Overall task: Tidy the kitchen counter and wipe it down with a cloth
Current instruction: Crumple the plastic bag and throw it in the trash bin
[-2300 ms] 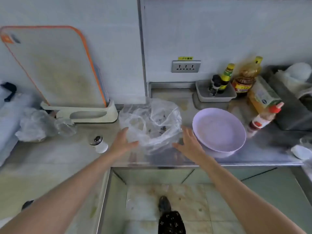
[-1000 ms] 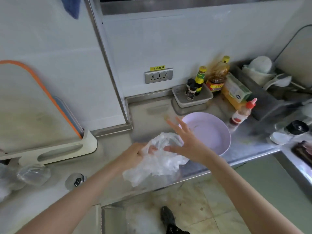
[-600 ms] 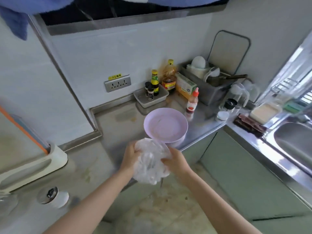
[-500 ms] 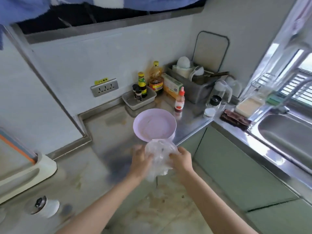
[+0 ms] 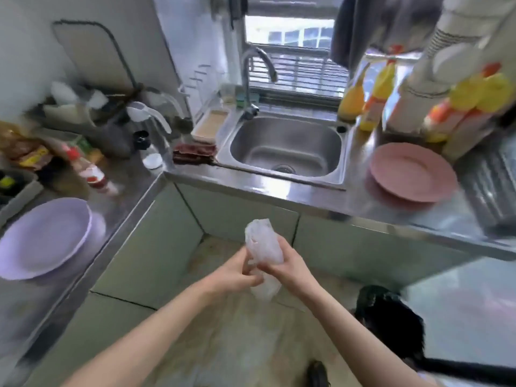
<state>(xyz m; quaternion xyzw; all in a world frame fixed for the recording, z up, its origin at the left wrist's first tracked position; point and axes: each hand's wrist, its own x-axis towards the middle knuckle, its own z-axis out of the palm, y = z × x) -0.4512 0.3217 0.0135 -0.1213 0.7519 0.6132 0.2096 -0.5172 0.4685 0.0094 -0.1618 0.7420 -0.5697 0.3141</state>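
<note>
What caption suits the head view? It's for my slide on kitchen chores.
Both hands, left and right, scrunch a plastic bag near the sink.

Both forearms are bare right up to the bottom edge of the view, no sleeves, no watch, no rings or bands showing on the left hand (image 5: 237, 275) or the right hand (image 5: 290, 270). Down low there's a dark shoe (image 5: 317, 372) on the floor, and at the lower right a dark, blurred patch that can't be made out.
</note>
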